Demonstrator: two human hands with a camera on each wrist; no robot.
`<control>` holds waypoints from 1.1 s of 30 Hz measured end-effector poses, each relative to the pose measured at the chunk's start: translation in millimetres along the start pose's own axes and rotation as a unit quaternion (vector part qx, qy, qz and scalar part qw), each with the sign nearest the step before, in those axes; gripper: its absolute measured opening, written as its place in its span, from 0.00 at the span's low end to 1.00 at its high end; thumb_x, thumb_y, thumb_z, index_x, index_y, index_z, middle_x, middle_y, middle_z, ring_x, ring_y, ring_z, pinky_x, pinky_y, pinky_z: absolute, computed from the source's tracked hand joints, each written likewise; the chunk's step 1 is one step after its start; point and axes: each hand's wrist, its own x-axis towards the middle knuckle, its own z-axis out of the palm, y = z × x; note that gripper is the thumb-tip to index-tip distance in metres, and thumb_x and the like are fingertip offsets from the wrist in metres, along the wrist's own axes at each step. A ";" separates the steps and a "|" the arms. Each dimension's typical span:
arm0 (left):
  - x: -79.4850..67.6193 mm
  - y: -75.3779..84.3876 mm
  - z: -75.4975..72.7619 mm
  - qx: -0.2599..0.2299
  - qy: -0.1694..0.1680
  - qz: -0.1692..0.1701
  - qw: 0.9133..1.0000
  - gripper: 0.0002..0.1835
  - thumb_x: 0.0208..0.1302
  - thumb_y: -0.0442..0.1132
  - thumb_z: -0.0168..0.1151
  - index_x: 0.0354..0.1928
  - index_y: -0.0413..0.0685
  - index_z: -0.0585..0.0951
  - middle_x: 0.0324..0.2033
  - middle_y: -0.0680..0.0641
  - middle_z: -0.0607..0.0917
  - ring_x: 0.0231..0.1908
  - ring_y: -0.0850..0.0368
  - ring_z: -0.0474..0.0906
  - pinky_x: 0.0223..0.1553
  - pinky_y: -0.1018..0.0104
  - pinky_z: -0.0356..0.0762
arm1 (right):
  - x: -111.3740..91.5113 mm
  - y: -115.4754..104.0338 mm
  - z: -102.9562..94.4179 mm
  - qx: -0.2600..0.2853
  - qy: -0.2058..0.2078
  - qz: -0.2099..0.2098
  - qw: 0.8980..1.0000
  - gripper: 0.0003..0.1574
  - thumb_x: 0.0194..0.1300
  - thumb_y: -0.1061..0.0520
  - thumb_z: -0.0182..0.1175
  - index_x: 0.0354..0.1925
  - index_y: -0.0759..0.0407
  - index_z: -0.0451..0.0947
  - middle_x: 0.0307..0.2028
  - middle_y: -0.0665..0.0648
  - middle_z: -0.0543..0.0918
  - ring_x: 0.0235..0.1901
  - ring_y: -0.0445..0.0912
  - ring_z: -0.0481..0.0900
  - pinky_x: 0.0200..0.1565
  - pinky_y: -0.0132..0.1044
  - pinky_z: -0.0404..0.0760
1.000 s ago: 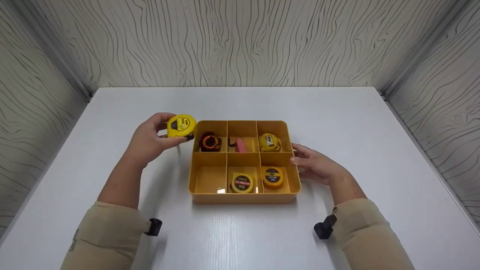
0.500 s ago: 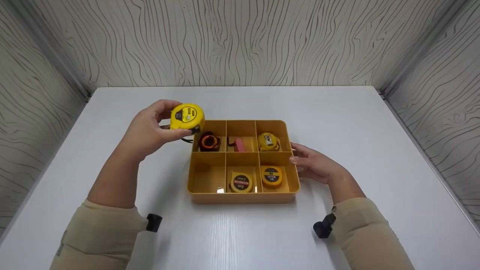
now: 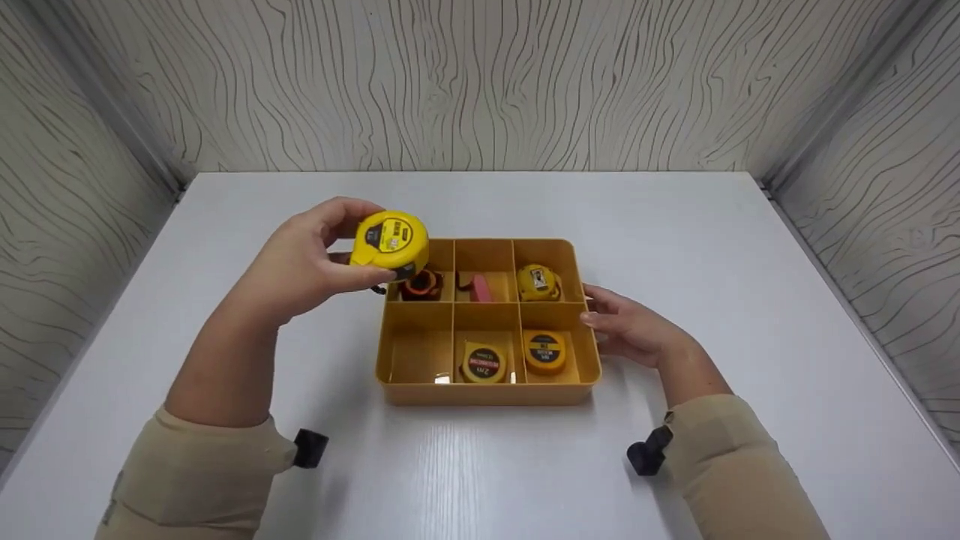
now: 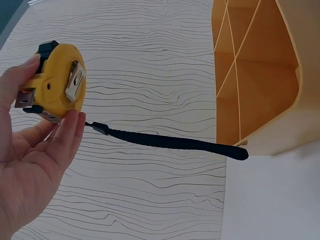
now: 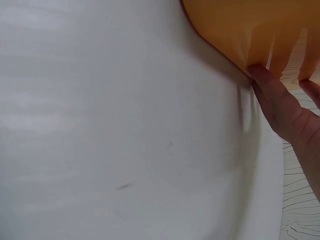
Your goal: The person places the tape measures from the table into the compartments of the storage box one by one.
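Note:
A yellow tape measure with a black lock button is held by my left hand, thumb on one side and fingers on the other. It hovers over the back-left corner of a tan divided box, above the table. A black wrist strap hangs from it in the left wrist view. My right hand touches the box's right outer wall with its fingers extended; fingertips press against the wall in the right wrist view. The back-left compartment holds a dark and orange tape measure, partly hidden.
In the box's other compartments lie a pink item with a dark strap, a yellow tape measure, an orange-yellow one and a yellow 2m one. The white table is bounded by wood-patterned walls.
My left hand has carried the yellow tape measure up and to the right, from beside the box to over its back-left corner. The right hand stays at the box's right side.

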 end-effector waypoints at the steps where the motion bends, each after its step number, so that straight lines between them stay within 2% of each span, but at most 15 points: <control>1: -0.5 1.5 0.1 -0.001 -0.002 0.004 1.000 0.32 0.46 0.45 0.73 0.54 0.51 0.72 0.47 0.54 0.77 0.49 0.59 0.72 0.45 0.65 0.78 | 0.0 0.2 0.1 0.000 -0.001 -0.001 1.000 0.45 0.61 0.53 0.59 0.70 0.44 0.48 0.68 0.55 0.53 0.66 0.53 0.56 0.57 0.53 0.67; 8: -3.6 9.5 0.0 -0.003 -0.011 0.030 0.999 0.31 0.46 0.44 0.73 0.54 0.50 0.72 0.47 0.54 0.77 0.49 0.60 0.72 0.48 0.65 0.76 | 0.3 0.3 -0.4 0.000 -0.007 -0.004 1.000 0.45 0.62 0.53 0.59 0.70 0.44 0.48 0.69 0.55 0.52 0.66 0.53 0.55 0.57 0.53 0.67; 19: -5.3 12.9 0.7 -0.028 -0.040 0.061 0.997 0.31 0.46 0.42 0.73 0.54 0.49 0.72 0.47 0.54 0.77 0.48 0.61 0.73 0.48 0.67 0.76 | 0.5 1.9 -1.0 0.001 -0.010 -0.009 1.000 0.44 0.63 0.53 0.57 0.71 0.46 0.47 0.68 0.56 0.53 0.66 0.53 0.56 0.57 0.54 0.65; 26: -6.7 10.9 3.5 -0.041 -0.064 0.057 0.995 0.30 0.46 0.41 0.73 0.53 0.50 0.73 0.47 0.54 0.77 0.48 0.61 0.72 0.48 0.67 0.76 | 0.1 1.3 -1.0 0.003 -0.012 -0.007 1.000 0.43 0.64 0.54 0.56 0.71 0.45 0.47 0.69 0.56 0.52 0.66 0.54 0.55 0.58 0.55 0.64; 33: -4.7 0.4 11.5 -0.037 -0.086 0.038 0.995 0.30 0.44 0.42 0.73 0.53 0.52 0.73 0.46 0.54 0.77 0.48 0.60 0.72 0.48 0.67 0.76 | 0.6 2.2 -1.0 0.002 -0.011 -0.006 1.000 0.44 0.63 0.53 0.57 0.71 0.45 0.46 0.69 0.55 0.52 0.66 0.53 0.55 0.58 0.54 0.64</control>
